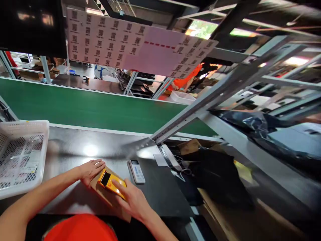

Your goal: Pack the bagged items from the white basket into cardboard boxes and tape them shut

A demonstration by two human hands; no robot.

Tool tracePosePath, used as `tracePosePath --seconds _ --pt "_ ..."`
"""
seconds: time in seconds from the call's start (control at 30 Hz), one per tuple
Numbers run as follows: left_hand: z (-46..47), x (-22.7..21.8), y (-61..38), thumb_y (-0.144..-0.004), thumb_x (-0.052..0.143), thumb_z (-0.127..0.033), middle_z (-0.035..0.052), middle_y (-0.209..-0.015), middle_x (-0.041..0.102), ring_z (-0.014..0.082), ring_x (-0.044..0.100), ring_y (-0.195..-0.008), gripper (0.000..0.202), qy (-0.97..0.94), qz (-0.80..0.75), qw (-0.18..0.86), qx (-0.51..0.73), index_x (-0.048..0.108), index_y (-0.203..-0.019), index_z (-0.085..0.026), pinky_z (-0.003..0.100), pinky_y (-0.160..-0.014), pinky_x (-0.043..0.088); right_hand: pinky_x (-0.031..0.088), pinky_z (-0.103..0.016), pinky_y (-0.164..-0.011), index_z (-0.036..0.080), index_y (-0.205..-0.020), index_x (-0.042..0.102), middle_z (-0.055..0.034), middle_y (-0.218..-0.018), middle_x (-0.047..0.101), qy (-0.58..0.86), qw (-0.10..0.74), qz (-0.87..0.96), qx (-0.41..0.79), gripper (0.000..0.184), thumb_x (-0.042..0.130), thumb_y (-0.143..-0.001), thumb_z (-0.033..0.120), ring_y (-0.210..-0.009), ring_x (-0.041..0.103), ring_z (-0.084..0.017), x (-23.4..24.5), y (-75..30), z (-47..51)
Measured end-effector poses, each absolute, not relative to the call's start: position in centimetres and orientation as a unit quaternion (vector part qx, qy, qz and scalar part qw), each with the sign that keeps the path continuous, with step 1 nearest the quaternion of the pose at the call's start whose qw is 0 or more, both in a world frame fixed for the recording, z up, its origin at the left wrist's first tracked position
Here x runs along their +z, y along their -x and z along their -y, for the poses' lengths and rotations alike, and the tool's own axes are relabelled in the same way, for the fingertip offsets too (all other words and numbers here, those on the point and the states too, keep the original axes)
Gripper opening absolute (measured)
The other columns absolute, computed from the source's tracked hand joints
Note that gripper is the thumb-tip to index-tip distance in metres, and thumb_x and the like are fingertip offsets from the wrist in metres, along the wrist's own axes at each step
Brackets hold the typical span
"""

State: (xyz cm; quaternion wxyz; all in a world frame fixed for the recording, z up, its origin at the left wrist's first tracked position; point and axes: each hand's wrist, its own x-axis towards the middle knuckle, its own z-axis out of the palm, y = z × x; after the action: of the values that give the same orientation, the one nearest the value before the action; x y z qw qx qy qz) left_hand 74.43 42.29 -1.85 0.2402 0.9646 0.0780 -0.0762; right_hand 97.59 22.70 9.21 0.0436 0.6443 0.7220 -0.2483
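A small yellow device with a black screen (110, 181) lies on a flat piece of brown cardboard (105, 197) on the steel worktop. My right hand (132, 199) rests on the device's near end, fingers curled over it. My left hand (91, 170) lies flat on the cardboard's far left corner, fingers stretched out beside the device. A white remote control (136, 171) lies on the worktop just right of the device, touching neither hand.
A white perforated plastic basket (37, 157) stands at the left. A green conveyor belt (87, 107) runs behind the worktop. A slanted metal frame bar (200, 110) crosses the right. Black bags (218, 177), cables and cardboard lie low at the right. A sheet of QR codes (120, 36) hangs overhead.
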Motion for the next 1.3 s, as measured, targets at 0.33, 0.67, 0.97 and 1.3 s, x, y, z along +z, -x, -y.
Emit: tracePosePath --seconds 0.33,0.67,0.97,1.3 --pt "-42.0 -1.5 -73.6 -0.051 0.082 -0.053 0.022 -0.175 0.022 0.0433 0.02 -0.162 0.142 -0.962 -0.09 0.241 -0.097 0.021 -0.171 -0.009 0.06 -0.134 0.011 0.054 -0.05 -0.095 0.037 -0.164 0.049 -0.0168 -0.12 0.062 -0.651 0.127 -0.681 -0.311 0.066 0.059 -0.1 0.027 -0.104 0.069 -0.035 13.2 -102.4 -19.0" --pt "-42.2 1.3 -73.4 -0.065 0.076 -0.053 0.0231 -0.177 0.015 0.0412 0.009 -0.166 0.13 -0.964 -0.089 0.164 -0.188 0.02 -0.171 -0.002 0.063 -0.133 -0.001 0.052 -0.045 -0.089 0.037 -0.163 0.05 -0.0173 -0.113 0.061 -0.677 0.101 -0.664 -0.301 0.069 0.057 -0.096 0.022 -0.1 0.066 -0.032 11.1 -104.7 -13.1" --pt "-34.4 2.3 -82.1 -0.07 0.071 -0.088 0.0289 -0.175 -0.002 0.0448 -0.004 -0.165 0.146 -0.986 0.03 0.101 -0.129 0.015 -0.171 0.002 0.065 -0.13 -0.009 0.049 -0.043 -0.091 0.042 -0.161 0.052 -0.015 -0.115 0.061 -0.68 0.056 -0.673 -0.284 0.075 0.066 -0.09 0.021 -0.103 0.064 -0.031 10.1 -104.7 -12.8" --pt "-34.5 1.8 -82.7 -0.079 0.061 -0.077 0.0243 -0.174 0.026 0.0391 0.024 -0.161 0.122 -0.99 0.032 0.11 -0.087 0.03 -0.168 0.001 0.054 -0.132 -0.011 0.047 -0.043 -0.089 0.037 -0.154 0.062 -0.012 -0.107 0.062 -0.679 -0.058 -0.679 -0.274 0.065 0.067 -0.09 0.025 -0.097 0.062 -0.028 7.2 -106.2 -9.1"
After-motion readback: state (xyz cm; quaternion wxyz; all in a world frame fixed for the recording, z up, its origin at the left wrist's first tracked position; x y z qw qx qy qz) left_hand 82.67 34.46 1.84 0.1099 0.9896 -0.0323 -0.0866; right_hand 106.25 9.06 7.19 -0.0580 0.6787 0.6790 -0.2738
